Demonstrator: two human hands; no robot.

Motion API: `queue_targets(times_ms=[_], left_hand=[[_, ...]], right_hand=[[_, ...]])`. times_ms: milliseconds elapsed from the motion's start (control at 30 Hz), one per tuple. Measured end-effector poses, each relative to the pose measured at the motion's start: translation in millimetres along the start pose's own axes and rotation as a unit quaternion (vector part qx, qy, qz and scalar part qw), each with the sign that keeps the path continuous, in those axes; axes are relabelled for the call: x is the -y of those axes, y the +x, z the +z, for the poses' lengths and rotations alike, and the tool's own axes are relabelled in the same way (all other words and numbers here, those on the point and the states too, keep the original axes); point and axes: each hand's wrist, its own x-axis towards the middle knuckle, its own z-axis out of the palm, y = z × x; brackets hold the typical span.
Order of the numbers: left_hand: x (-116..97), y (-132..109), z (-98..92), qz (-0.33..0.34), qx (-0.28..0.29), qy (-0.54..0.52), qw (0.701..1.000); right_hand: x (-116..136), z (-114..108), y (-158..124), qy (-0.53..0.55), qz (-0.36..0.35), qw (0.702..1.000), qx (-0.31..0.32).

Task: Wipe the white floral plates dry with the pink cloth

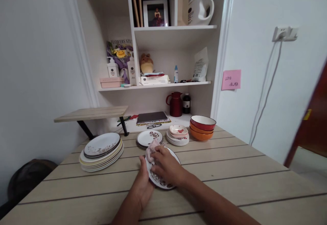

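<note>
My left hand (pixel 143 184) grips the left rim of a small white plate with a brown floral pattern (pixel 159 180), tilted up off the wooden table (pixel 230 170). On the plate's face, my right hand (pixel 166 165) presses a pinkish cloth (pixel 152 148), with its fingers closed over the cloth. Much of the plate is hidden under my right hand.
A stack of large plates (pixel 102 151) sits at the left. Behind my hands lie a small patterned plate stack (pixel 149 138), a stack of white saucers (pixel 178 135) and stacked red and orange bowls (pixel 202 127). Shelves with bottles, a red jug (pixel 175 104) and a tablet (pixel 152 117) stand at the back.
</note>
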Motion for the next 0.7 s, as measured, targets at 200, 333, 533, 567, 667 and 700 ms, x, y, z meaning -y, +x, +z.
queue_targets(times_ms=[200,333,533,567,667,700], left_hand=[[0,-2,-3.2,-0.007,0.001,0.012,1.000],[0,0,-4.3,-0.018,0.000,0.013,1.000],[0,-1,2.1,0.009,-0.033,0.032,0.999],[0,-2,3.6,0.009,-0.031,0.039,0.999],[-1,-3,6.8,0.007,-0.023,0.050,0.998],[-1,-4,7.2,0.005,-0.019,0.051,0.999]], right_hand=[[-11,-23,-9,0.017,-0.013,0.986,0.164],[-24,-43,-17,-0.025,0.068,0.973,0.221],[-29,-42,-14,-0.084,0.235,0.967,0.054],[-28,-38,-12,-0.083,0.236,0.968,0.033],[-22,-27,-5,-0.077,0.213,0.974,-0.012],[-19,-22,-2,-0.074,0.206,0.975,-0.025]])
